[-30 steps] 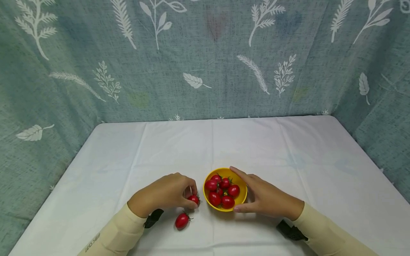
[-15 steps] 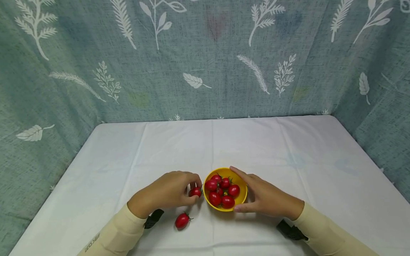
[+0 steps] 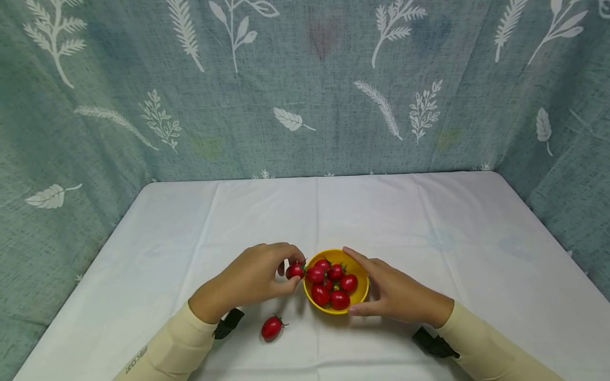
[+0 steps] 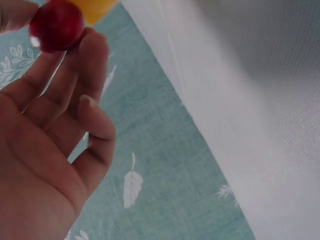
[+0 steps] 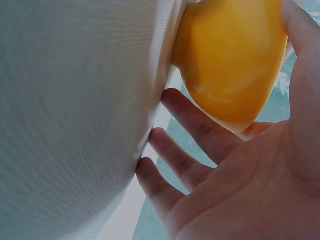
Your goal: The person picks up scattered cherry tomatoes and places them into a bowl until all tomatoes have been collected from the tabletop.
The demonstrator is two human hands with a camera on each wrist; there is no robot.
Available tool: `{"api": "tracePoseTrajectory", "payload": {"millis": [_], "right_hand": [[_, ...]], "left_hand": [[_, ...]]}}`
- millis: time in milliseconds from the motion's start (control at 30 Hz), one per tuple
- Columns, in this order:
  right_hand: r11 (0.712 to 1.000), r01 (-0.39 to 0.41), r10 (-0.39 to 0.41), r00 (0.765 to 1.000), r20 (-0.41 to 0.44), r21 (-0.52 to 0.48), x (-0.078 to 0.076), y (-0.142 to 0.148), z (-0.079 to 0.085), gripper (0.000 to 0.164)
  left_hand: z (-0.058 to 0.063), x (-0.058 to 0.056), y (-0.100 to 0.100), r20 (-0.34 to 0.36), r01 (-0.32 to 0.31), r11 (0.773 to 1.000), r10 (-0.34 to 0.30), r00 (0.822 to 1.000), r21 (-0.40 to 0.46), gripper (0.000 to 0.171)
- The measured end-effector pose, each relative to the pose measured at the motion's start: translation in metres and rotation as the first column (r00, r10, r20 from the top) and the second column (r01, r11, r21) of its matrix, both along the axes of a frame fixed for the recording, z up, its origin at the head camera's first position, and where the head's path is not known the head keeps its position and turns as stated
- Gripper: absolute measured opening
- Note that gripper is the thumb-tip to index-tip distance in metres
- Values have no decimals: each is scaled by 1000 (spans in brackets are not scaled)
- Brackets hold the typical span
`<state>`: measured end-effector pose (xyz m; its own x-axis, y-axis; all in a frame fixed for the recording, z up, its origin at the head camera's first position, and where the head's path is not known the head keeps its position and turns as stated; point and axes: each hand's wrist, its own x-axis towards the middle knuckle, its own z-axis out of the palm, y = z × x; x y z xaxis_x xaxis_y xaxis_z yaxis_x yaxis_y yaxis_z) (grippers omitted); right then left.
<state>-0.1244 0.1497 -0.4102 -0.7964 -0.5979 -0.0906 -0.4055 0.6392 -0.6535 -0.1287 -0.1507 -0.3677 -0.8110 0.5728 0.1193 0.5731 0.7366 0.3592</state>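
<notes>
My left hand [image 3: 252, 278] pinches a red cherry tomato [image 3: 295, 270] between thumb and fingers, at the left rim of a yellow bowl [image 3: 359, 299]. In the left wrist view that tomato [image 4: 57, 26] shows at the fingertips, partly in front of the bowl. Several red cherry tomatoes [image 3: 320, 294] with green stems lie in the bowl. My right hand [image 3: 397, 293] holds the bowl's right side, index finger at the far rim and thumb at the near rim. The right wrist view shows its other fingers spread below the bowl [image 5: 232, 60], their tips at the cloth.
One more cherry tomato [image 3: 271, 328] lies on the white tablecloth [image 3: 257, 211], near the left wrist. A blue-green curtain [image 3: 295, 79] with white leaf patterns hangs behind the table and along its sides.
My left hand has raised its tomato from the cloth and carried it away from me and slightly right, to the bowl's left rim. The right hand and bowl have stayed in place.
</notes>
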Motion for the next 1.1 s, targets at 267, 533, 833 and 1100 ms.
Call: {"api": "tracePoseTrajectory", "payload": {"millis": [267, 533, 833, 1100], "right_hand": [[1000, -1, 1, 1000, 13, 5, 0, -1, 0, 103], [1000, 2, -2, 1000, 19, 2, 0, -1, 0, 104], [1000, -9, 9, 1000, 3, -5, 0, 0, -1, 104], [1000, -3, 3, 1000, 4, -3, 1, 0, 0, 104]], "left_hand": [[-1, 2, 4, -110, 64, 993, -54, 993, 94, 31], [-2, 5, 10, -116, 105, 989, -92, 989, 108, 36], [-4, 7, 14, -79, 88, 996, -85, 993, 32, 40], [-4, 8, 17, -34, 79, 997, -80, 996, -13, 34]]}}
